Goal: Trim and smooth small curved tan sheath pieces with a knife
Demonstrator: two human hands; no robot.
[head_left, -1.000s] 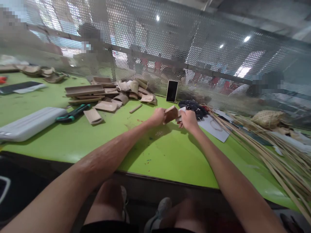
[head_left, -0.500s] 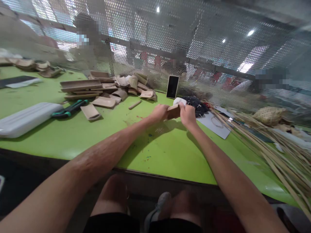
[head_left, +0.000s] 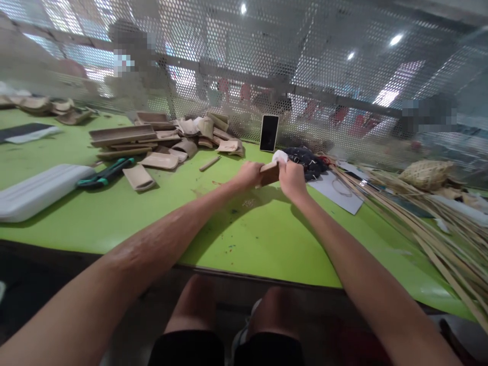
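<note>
My left hand (head_left: pixel 249 174) is closed on the left end of a small flat brown wooden piece (head_left: pixel 269 173), held just above the green table (head_left: pixel 114 213). My right hand (head_left: pixel 292 179) is closed against the right end of the same piece, with a bit of white cloth or paper (head_left: pixel 280 156) showing above its fingers. Both arms reach forward over the table's near edge.
A heap of similar tan pieces and shallow trays (head_left: pixel 160 142) lies at the back left. Green-handled pliers (head_left: pixel 104 173) and a white case (head_left: pixel 38 190) lie at left. A phone (head_left: pixel 269 133) leans on the mesh screen. Bamboo strips (head_left: pixel 430 223) and a woven basket (head_left: pixel 427 174) fill the right.
The brown piece has been turned flatter between my hands, and my right hand has closed in over its right end. The white scrap now shows above my right fingers.
</note>
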